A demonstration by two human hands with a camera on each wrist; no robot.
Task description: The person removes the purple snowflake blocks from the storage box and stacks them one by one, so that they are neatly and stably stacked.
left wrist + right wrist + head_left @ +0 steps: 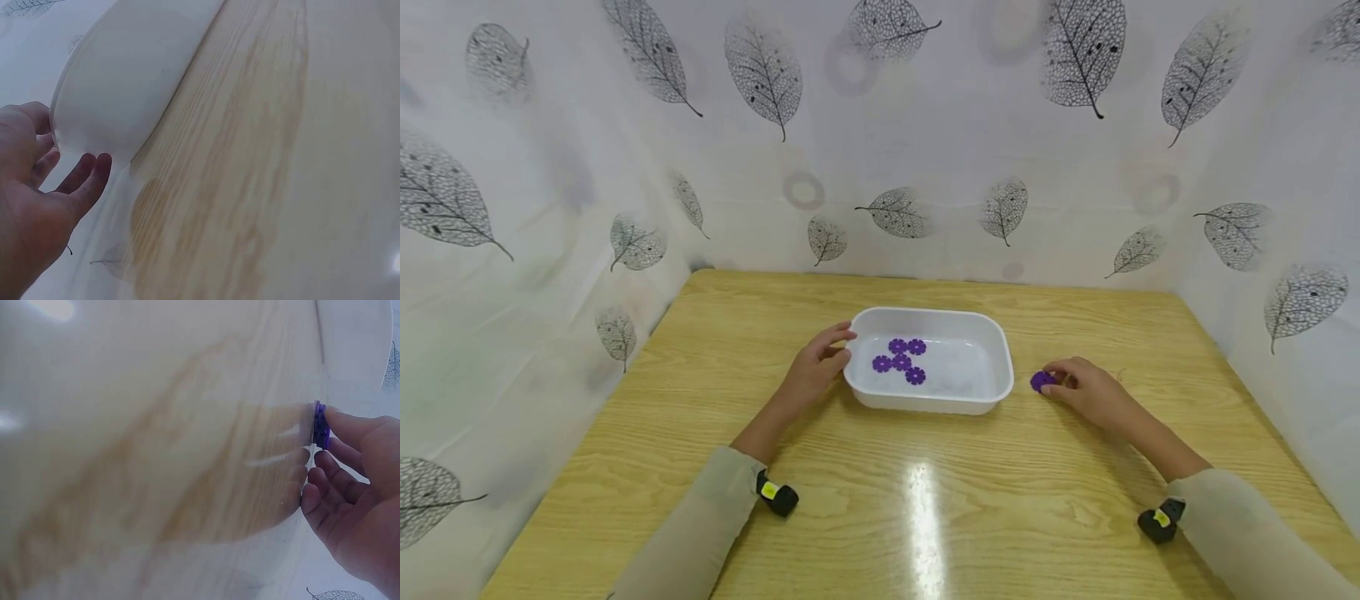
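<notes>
A white plastic tub (936,403) stands on the table, with several purple snowflake discs (901,362) lying flat inside, toward its left half. My left hand (817,363) holds the tub's left end, its fingertips at the rim and the thumb lower down. In the left wrist view, bent fingers (94,181) lie close to the tub wall (131,69). Right of the tub, my right hand (1092,392) pinches purple snowflake discs (1042,381) close to the tabletop. Edge-on in the right wrist view, these discs (322,428) look layered, with the thumb against them; their number is unclear.
The wooden table (970,508) extends around the tub, with a bright light reflection in front. A white curtain (925,142) printed with leaves hangs behind the table and along both sides. Each sleeve cuff carries a black wrist camera (778,497).
</notes>
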